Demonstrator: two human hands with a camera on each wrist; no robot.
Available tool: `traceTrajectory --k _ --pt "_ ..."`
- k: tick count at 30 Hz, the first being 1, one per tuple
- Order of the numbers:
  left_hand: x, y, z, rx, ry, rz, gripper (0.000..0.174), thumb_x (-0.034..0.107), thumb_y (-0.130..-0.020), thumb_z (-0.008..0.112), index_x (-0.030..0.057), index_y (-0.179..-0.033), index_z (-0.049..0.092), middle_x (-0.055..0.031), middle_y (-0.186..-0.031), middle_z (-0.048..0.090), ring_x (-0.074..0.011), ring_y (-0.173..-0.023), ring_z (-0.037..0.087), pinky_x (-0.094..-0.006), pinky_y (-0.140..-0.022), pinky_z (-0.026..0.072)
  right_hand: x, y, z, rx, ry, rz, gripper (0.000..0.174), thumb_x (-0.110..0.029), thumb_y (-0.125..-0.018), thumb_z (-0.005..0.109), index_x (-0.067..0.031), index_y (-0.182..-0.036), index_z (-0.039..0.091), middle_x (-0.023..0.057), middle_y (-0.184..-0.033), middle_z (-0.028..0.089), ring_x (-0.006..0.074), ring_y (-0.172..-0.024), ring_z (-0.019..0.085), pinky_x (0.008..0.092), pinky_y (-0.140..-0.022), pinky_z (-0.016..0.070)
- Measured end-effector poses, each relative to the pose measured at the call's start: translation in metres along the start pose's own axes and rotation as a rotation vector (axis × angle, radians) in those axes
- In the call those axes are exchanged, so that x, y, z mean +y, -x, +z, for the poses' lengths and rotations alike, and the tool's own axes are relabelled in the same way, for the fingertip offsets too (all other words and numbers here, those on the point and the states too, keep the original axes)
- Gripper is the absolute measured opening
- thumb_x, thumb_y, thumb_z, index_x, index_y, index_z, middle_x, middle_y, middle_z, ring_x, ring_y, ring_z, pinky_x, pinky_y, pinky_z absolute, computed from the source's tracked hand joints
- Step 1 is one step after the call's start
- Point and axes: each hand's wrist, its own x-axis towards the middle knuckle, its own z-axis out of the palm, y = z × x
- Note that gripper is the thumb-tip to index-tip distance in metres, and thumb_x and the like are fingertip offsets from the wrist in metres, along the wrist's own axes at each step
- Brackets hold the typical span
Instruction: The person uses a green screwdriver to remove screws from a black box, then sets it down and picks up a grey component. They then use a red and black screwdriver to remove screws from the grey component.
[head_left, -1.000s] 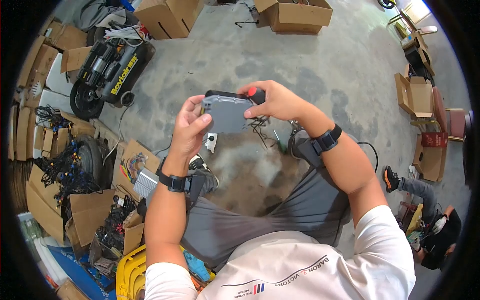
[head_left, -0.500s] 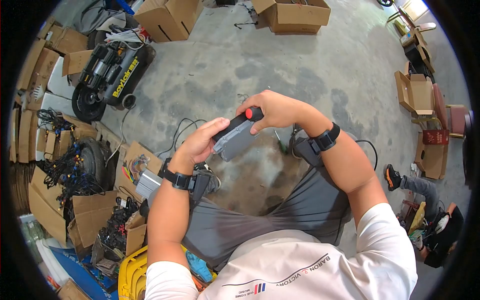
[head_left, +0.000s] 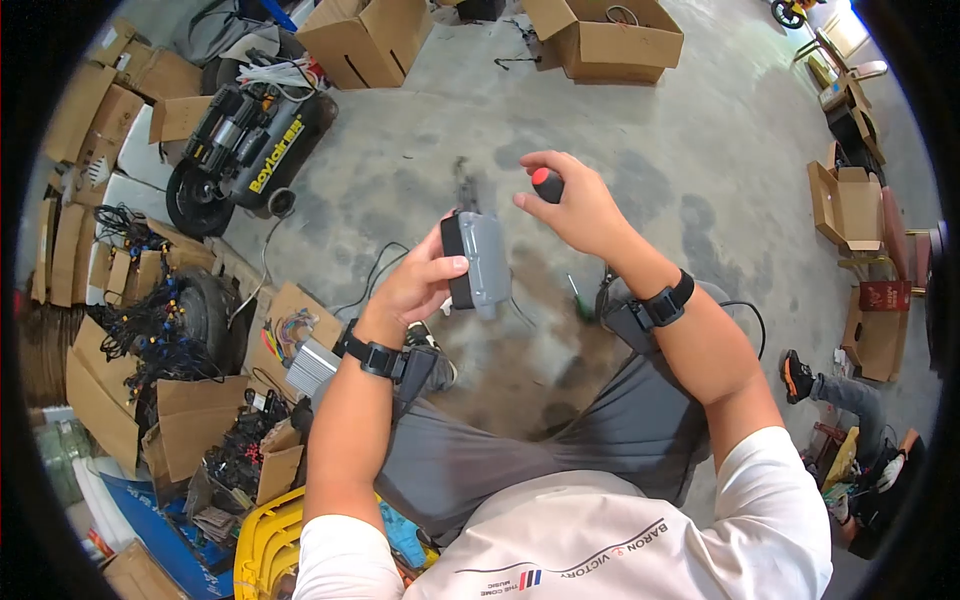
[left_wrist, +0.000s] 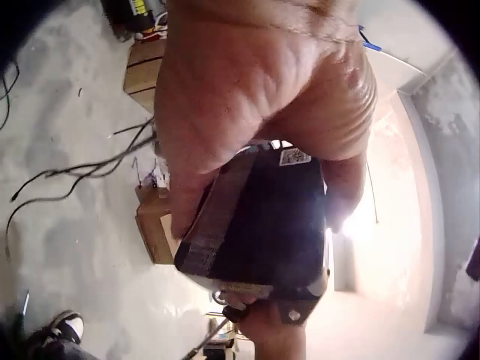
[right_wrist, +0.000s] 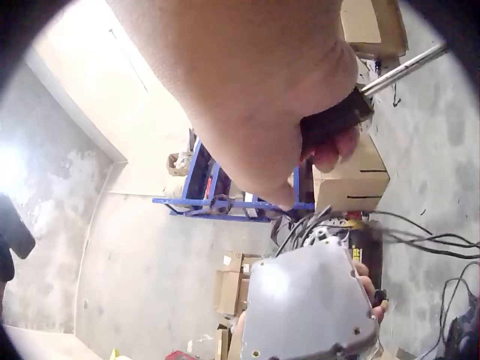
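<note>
While the left hand grips the flat grey-and-black box above the grey concrete floor, the right hand curls fingers round a black-handled, red-capped metal screwdriver. Judgement: keep the box firmly held, shaft clear of the thin black cables. Open brown cardboard carton, floor's left edge: tangled black wiring. Far edge, larger tan carton: looped cord. Yellow plastic crate, near-left corner: contents unclear.

Bright indoor light, white glare in both wrist views, dark fisheye edges, blurred cables
</note>
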Motion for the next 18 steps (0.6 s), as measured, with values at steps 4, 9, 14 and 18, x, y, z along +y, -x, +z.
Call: traceTrajectory --k 4,9,14,18 --pt "-0.009 -0.004 0.004 0.178 -0.106 0.288 0.108 0.003 -0.073 0.080 0.0091 -0.156 0.011 -0.0117 -0.138 0.044 -0.0241 -0.125 0.050 -0.0425 -0.108 0.0401 0.001 0.001 -0.007 -0.494 -0.288 0.250 0.075 -0.038 -0.076 0.082 -0.0037 -0.135 0.052 0.0151 -0.121 0.064 0.0218 -0.101 0.062 0.0343 -0.089 0.0504" --pt "-0.013 -0.004 0.020 0.238 -0.182 0.393 0.112 -0.002 -0.072 0.080 0.0098 -0.156 0.008 -0.0112 -0.141 0.041 -0.0241 -0.131 0.045 -0.0416 -0.110 0.0371 -0.003 0.017 0.018 -0.475 -0.069 -0.103 0.097 -0.036 -0.063 0.090 0.0071 -0.138 0.045 0.0247 -0.124 0.060 0.0363 -0.110 0.062 0.0407 -0.093 0.0496" --pt "-0.007 -0.003 0.008 0.037 0.066 0.442 0.100 0.032 -0.080 0.078 0.0054 -0.155 0.017 -0.0163 -0.145 0.041 -0.0294 -0.136 0.042 -0.0439 -0.111 0.0381 -0.005 0.021 0.018 -0.438 0.140 -0.243 0.094 -0.029 -0.063 0.088 0.0006 -0.140 0.041 0.0200 -0.129 0.054 0.0360 -0.104 0.064 0.0418 -0.088 0.0522" --pt "-0.005 0.001 0.013 0.124 0.174 0.406 0.088 0.044 -0.085 0.071 -0.0003 -0.149 0.030 -0.0152 -0.144 0.046 -0.0303 -0.135 0.044 -0.0482 -0.111 0.0384 -0.004 0.019 0.025 -0.368 0.333 -0.329 0.087 -0.019 -0.068 0.083 -0.0059 -0.140 0.037 0.0145 -0.135 0.046 0.0346 -0.097 0.066 0.0419 -0.078 0.0564"
